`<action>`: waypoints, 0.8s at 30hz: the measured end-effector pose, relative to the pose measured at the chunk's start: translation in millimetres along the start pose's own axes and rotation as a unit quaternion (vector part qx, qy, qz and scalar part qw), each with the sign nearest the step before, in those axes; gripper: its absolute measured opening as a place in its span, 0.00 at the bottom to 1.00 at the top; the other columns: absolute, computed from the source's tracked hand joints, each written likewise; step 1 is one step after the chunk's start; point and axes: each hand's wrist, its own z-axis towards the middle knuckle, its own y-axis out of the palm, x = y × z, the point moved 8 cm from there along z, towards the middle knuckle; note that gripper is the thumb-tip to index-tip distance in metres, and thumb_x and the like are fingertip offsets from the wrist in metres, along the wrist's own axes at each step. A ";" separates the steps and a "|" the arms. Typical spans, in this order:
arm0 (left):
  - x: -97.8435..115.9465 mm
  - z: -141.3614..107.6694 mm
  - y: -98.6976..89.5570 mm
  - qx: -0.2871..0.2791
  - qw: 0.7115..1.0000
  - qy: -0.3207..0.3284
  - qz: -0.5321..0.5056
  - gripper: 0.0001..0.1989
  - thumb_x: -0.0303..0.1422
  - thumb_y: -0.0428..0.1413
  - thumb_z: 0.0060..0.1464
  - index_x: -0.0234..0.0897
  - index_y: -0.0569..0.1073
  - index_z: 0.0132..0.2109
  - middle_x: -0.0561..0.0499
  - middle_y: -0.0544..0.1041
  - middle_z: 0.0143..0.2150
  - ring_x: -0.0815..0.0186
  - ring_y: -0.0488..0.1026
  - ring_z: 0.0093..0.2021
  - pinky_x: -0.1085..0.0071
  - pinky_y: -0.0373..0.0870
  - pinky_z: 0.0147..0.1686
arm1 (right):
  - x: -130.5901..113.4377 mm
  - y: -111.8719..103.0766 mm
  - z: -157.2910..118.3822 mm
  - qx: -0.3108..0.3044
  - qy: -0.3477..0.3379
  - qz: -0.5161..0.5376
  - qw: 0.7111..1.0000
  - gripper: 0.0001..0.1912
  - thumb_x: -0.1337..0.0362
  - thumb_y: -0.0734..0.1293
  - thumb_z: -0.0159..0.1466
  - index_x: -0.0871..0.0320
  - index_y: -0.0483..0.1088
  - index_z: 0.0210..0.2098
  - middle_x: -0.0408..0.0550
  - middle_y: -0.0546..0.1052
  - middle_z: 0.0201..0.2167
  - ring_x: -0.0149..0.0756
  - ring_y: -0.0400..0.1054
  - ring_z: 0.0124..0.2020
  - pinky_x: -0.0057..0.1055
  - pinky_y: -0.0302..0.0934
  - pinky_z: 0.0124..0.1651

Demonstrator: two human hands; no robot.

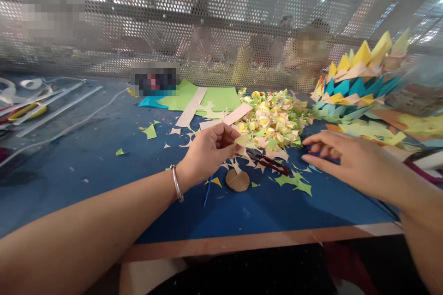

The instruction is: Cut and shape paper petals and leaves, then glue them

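My left hand (pixel 216 150) pinches a small pale yellow-green paper piece (pixel 243 140) between thumb and fingertips, above the table's middle. Over the table to the right, my right hand (pixel 332 152) has its thumb apart from its curved fingers, with nothing visible between them. Beyond both hands is a heap of small folded paper pieces (pixel 273 117) in yellow, pink and green. Red-handled snips (pixel 273 164) lie among paper scraps between the hands. A round brown cardboard disc (pixel 237 180) rests nearer the front edge, with a thin blue stick (pixel 207 192) to its left.
Green sheets (pixel 221 97) and pink strips (pixel 191 107) lie behind my left hand. At the right stands a layered paper-point construction (pixel 360 78). Yellow-handled scissors (pixel 29 111), clear sticks and a white cord lie left. A perforated metal screen (pixel 214 50) borders the blue table's back.
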 end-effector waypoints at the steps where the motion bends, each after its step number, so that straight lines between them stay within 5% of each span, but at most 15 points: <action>1: 0.1 -0.2 0.7 -0.004 1.000 0.001 0.001 0.10 0.29 0.64 0.49 0.35 0.71 0.38 0.52 0.77 0.32 0.70 0.77 0.32 0.72 0.75 0.35 | -20.3 -1.0 7.2 0.002 -0.021 0.044 0.999 0.16 0.49 0.67 0.65 0.54 0.73 0.43 0.48 0.77 0.33 0.37 0.72 0.29 0.34 0.65 0.32; 5: 1.2 -1.1 2.7 -0.017 1.000 0.009 0.009 0.10 0.30 0.63 0.50 0.35 0.71 0.38 0.51 0.77 0.32 0.69 0.77 0.32 0.71 0.75 0.35 | -81.7 0.5 36.6 0.019 -0.087 0.115 0.989 0.14 0.53 0.67 0.66 0.56 0.72 0.45 0.48 0.77 0.38 0.34 0.72 0.30 0.31 0.65 0.31; 9: 0.7 -1.4 2.8 -0.022 1.000 0.013 0.008 0.09 0.29 0.62 0.50 0.36 0.70 0.37 0.52 0.77 0.32 0.69 0.78 0.32 0.72 0.75 0.35 | -110.6 5.6 51.5 0.044 -0.151 0.131 0.979 0.14 0.56 0.67 0.66 0.58 0.72 0.46 0.48 0.75 0.35 0.36 0.71 0.34 0.32 0.65 0.35; 19: 0.2 -0.5 -1.4 0.004 0.999 0.001 0.039 0.10 0.29 0.63 0.50 0.34 0.72 0.39 0.50 0.78 0.35 0.71 0.77 0.30 0.75 0.74 0.30 | -118.8 20.2 49.4 0.090 -0.201 0.184 0.958 0.07 0.66 0.62 0.69 0.59 0.72 0.37 0.49 0.75 0.32 0.34 0.68 0.31 0.31 0.61 0.35; 24: 2.2 -2.5 3.4 -0.014 1.000 -0.003 0.010 0.12 0.30 0.63 0.50 0.35 0.71 0.41 0.49 0.78 0.37 0.66 0.79 0.37 0.69 0.78 0.40 | -112.8 21.9 50.5 0.090 -0.186 0.219 0.953 0.06 0.66 0.64 0.68 0.58 0.72 0.34 0.45 0.73 0.28 0.31 0.65 0.29 0.29 0.59 0.32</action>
